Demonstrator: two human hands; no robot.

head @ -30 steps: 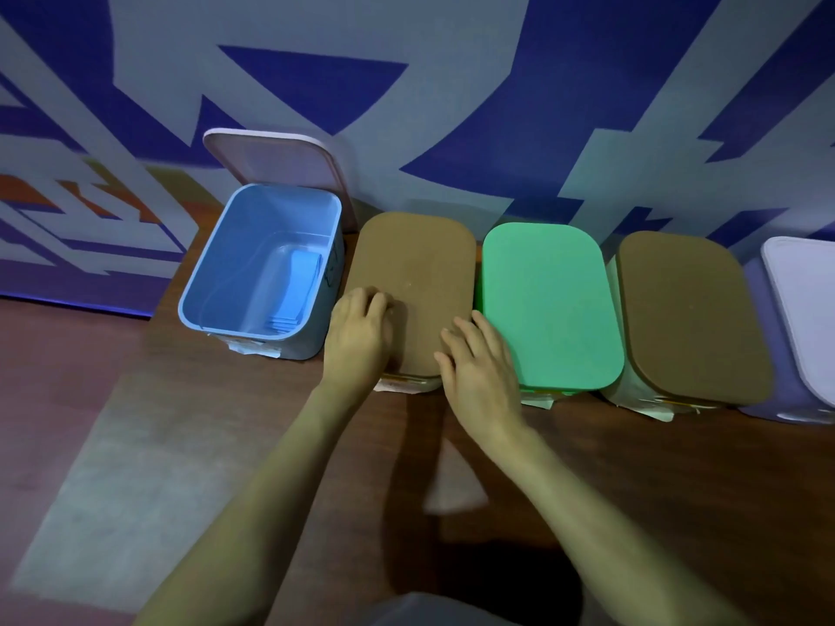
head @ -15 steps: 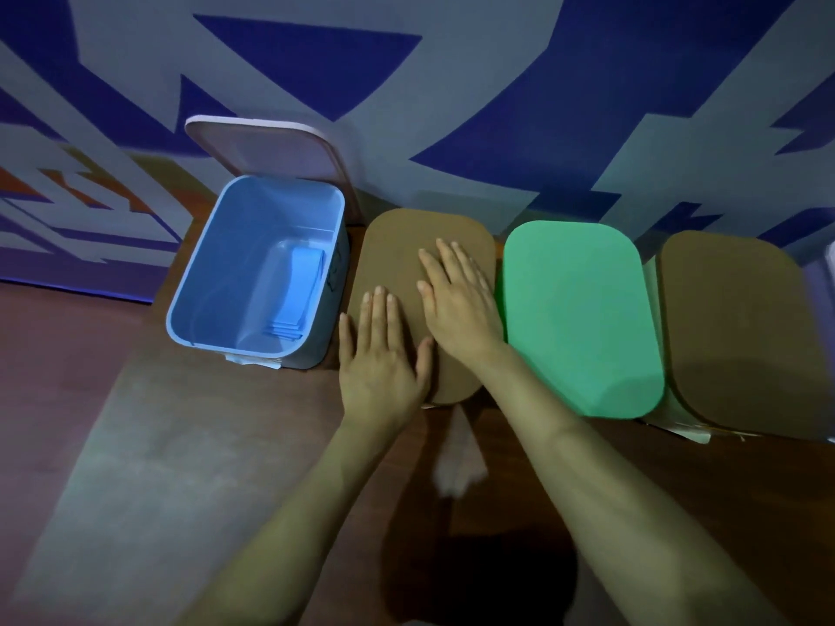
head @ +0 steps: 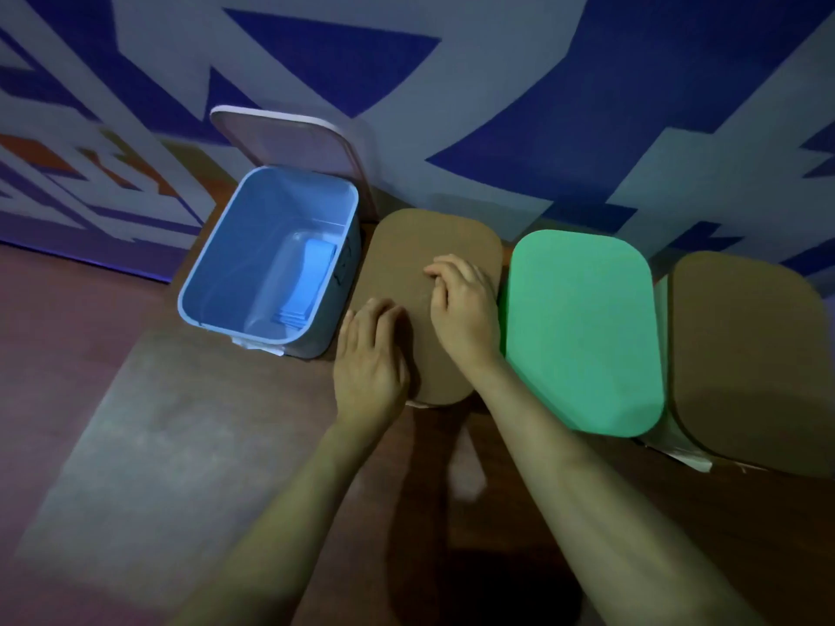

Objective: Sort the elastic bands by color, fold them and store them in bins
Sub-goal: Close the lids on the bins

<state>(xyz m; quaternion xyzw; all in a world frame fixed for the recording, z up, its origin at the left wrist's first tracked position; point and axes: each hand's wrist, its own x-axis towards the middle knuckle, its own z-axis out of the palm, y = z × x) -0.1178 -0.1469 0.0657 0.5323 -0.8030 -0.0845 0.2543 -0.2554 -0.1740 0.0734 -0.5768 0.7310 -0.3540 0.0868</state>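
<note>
A row of bins stands against the patterned wall. The blue bin [head: 212, 268] at the left is open, its pale lid [head: 289, 137] leaning back on the wall, and folded blue elastic bands [head: 311, 282] lie inside it. Beside it is a bin with a shut brown lid [head: 406, 259]. My left hand [head: 370, 359] rests on the near left part of that lid with fingers bent at the tips. My right hand [head: 465, 305] rests on the lid's right side, fingers curled downward. Neither hand holds a band.
A green-lidded bin [head: 583, 332] and another brown-lidded bin [head: 745, 363] continue the row to the right. The bins stand on a dark wooden table [head: 180, 445]. White paper labels stick out beneath some bins.
Both hands were flat on the brown lid half a second ago; now their fingers have curled. The view has shifted slightly to the left.
</note>
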